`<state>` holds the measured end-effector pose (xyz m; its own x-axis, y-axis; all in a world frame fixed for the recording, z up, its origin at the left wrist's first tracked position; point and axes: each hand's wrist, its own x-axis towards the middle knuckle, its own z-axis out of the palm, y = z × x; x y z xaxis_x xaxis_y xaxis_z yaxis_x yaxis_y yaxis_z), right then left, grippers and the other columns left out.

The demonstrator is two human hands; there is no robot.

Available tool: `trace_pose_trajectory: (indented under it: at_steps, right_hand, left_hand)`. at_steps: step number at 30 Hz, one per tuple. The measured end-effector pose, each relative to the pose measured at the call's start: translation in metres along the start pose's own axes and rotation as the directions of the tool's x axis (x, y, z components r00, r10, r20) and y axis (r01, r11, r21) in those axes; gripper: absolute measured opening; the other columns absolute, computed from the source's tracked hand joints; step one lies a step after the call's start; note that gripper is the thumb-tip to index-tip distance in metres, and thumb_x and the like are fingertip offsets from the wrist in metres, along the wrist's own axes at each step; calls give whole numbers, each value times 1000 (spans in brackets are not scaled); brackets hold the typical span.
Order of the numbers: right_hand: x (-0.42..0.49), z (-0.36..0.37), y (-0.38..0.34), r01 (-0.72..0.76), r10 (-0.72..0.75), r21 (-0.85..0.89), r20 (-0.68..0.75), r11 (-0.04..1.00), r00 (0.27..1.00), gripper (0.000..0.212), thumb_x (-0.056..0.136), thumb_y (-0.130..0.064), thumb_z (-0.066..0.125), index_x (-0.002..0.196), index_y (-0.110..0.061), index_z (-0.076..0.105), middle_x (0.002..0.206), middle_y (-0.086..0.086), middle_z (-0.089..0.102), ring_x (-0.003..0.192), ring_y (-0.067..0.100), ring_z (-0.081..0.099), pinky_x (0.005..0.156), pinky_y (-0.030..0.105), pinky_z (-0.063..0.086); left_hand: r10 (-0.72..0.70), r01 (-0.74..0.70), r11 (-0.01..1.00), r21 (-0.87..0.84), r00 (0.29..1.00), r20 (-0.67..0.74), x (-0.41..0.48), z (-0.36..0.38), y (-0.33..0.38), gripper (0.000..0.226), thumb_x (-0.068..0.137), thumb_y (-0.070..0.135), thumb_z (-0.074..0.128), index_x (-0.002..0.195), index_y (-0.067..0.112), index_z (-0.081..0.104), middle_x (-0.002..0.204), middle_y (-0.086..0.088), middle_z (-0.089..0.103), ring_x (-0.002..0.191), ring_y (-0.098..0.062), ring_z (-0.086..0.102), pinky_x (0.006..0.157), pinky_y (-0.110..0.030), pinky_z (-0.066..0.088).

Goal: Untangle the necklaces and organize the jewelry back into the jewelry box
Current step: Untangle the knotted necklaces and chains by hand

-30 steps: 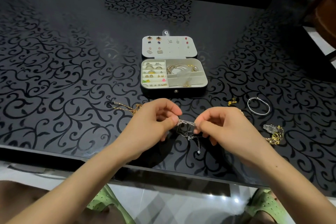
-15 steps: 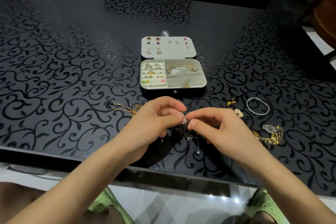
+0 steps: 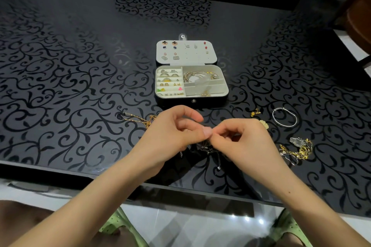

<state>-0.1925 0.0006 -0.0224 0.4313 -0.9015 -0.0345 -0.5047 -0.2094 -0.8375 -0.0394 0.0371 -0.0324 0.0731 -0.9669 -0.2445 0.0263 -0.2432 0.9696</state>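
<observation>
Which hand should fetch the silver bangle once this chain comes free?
Probably the right hand. The silver bangle lies on its side of the table, with nothing between them. The left hand would have to cross over the silver chain both hands pinch.

Your left hand [image 3: 172, 132] and right hand [image 3: 243, 138] are bare, with no rings, watch or bracelet on either wrist. Your forearms are uncovered right down to the frame's lower edge, so no sleeve shows. Your nails are short and unpainted. On your feet you wear pale green perforated slippers [image 3: 289, 228].
</observation>
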Motion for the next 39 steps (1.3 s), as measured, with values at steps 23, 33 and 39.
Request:
trace_pose_trajectory:
  at_steps: [23, 33, 39]
  right_hand:
    - [-2, -2, 2, -242, 181, 237, 251, 941, 951, 12, 55, -17, 59, 58, -5, 63, 56, 5, 55, 53, 13, 42, 50, 25, 32]
    - [5, -3, 3, -218, 161, 259, 224, 941, 961, 13, 56, -14, 56, 60, -3, 61, 58, 8, 58, 48, 9, 45, 49, 25, 36]
    - [8, -5, 9, -252, 188, 304, 224, 919, 956, 12, 57, -15, 53, 60, -8, 62, 66, 10, 63, 57, 11, 52, 55, 25, 41]
  left_hand:
    - [-80, 75, 995, -62, 993, -85, -1, -1, 7, 27, 74, -11, 63, 76, 16, 58, 64, 4, 64, 52, -3, 52, 47, -14, 34]
    - [260, -154, 822, 548, 958, -121, -2, 5, -7, 18, 94, 22, 50, 83, 32, 62, 75, 16, 62, 71, 1, 55, 67, -17, 41]
    - [-59, 61, 997, 40, 997, -40, -2, 0, -5, 23, 97, 12, 45, 80, 17, 61, 77, 2, 71, 57, -5, 52, 43, -11, 30]
